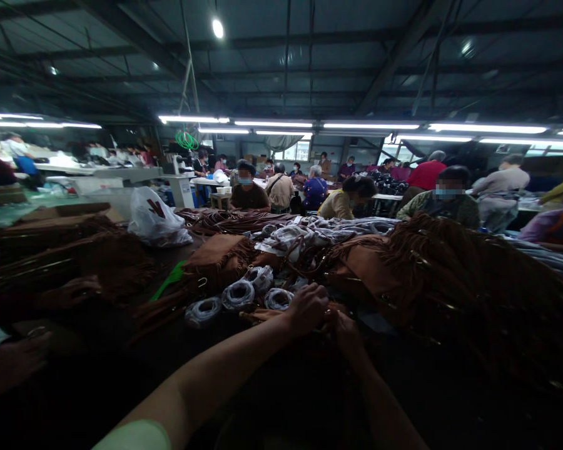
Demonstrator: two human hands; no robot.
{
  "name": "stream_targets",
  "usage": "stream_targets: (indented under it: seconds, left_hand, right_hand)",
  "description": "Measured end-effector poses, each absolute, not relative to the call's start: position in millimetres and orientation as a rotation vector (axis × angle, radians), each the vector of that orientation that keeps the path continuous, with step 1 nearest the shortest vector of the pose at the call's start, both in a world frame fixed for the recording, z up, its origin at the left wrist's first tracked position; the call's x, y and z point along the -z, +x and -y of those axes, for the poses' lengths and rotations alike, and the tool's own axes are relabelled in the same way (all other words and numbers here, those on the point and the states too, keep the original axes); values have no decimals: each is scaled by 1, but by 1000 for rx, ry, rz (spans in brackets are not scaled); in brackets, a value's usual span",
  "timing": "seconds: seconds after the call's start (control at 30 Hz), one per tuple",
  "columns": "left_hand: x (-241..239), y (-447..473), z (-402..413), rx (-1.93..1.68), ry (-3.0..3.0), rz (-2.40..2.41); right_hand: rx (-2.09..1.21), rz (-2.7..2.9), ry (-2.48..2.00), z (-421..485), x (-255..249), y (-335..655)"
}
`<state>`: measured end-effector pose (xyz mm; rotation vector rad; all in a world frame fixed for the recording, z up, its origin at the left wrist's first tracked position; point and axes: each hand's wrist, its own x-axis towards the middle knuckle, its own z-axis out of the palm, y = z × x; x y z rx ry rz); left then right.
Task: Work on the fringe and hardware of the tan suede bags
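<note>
Workshop: many workers [280,189], heaped bags [450,269]

Here's the left forearm [234,362], bare and slanting up from lower left — the left hand [308,306] arched at its end, knuckles up, fingers curled downward. Right hand [348,334] close beside it, right forearm [387,400] in shadow — both grips too dim to judge.

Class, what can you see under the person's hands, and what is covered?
Brown material shows beside the left hand, near its wrist. Whatever lies directly beneath that and the right hand is covered by them or lost in deep shadow.
</note>
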<state>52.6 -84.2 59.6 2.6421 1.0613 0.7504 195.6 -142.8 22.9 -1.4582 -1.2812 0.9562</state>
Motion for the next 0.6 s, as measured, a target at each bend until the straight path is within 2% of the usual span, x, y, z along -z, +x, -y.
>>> stream_targets:
  seconds: [0.07, 0.27, 0.43, 0.6]
  left_hand:
    - [-51, 56, 85, -744, 2543, -1012]
    - [-20, 65, 65, -851, 1530, -905]
    - [-17, 62, 66, -878, 1422, -776]
    - [-14, 55, 68, -877, 1401, -714]
  right_hand:
    - [-944, 1316, -1446, 143, -24, 201]
    - [-1106, 1077, -1322, 140, -38, 203]
    - [-1153, 825, -1050, 134, -44, 198]
    - [-1031, 867, -1075, 129, -40, 198]
